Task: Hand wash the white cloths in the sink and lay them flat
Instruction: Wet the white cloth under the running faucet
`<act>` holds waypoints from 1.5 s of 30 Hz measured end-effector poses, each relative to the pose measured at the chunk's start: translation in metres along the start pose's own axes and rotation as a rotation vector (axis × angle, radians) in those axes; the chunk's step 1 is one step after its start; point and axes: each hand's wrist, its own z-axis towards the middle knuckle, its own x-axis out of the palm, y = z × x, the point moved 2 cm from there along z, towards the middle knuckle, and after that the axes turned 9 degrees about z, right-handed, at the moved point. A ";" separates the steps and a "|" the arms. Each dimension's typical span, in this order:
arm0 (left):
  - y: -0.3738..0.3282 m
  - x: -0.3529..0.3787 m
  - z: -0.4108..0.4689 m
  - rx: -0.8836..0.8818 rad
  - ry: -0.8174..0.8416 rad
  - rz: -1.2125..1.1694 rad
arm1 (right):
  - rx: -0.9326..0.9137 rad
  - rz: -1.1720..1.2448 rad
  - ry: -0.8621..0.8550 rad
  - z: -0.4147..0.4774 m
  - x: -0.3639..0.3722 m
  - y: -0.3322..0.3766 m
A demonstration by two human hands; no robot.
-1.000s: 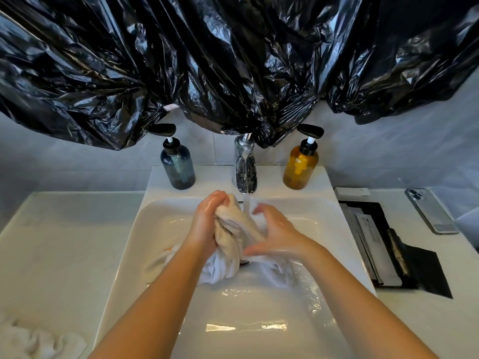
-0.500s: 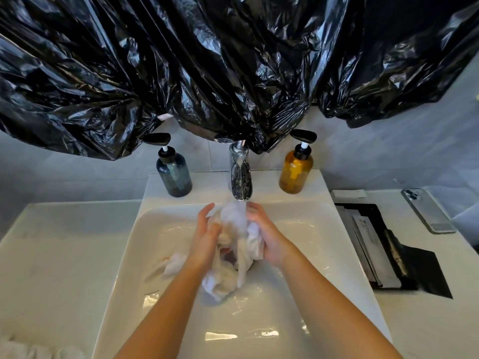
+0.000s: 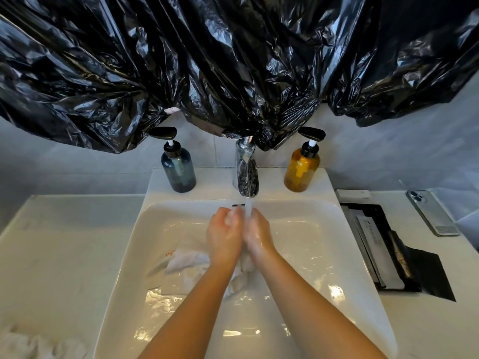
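Observation:
Inside the white sink (image 3: 326,229), my left hand (image 3: 223,235) and my right hand (image 3: 258,235) are pressed together under the running water of the chrome faucet (image 3: 247,174). They squeeze a wet white cloth (image 3: 189,260) between them. Part of it shows by my left fingertips, and the rest hangs below my wrists and trails left across the basin. Most of the gripped part is hidden between my palms. A second crumpled white cloth (image 3: 28,345) lies on the counter at the bottom left.
A blue pump bottle (image 3: 178,169) and an amber pump bottle (image 3: 302,169) flank the faucet. Black plastic sheeting (image 3: 233,60) hangs over the wall above. To the right are a black tray (image 3: 388,250) of items, a small white box (image 3: 352,194) and a phone (image 3: 431,212).
My hands have closed together around the cloth and lifted it right under the water stream. More of the cloth now lies spread to the left in the basin.

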 end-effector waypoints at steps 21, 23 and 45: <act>-0.009 0.001 0.019 -0.061 0.131 -0.070 | -0.041 -0.119 0.058 -0.015 -0.023 0.015; 0.000 -0.009 0.022 -0.109 0.284 0.043 | 0.039 -0.214 0.058 -0.012 -0.040 0.014; 0.032 -0.040 -0.032 -0.222 0.954 -0.020 | 0.091 -0.726 0.537 -0.038 -0.100 0.014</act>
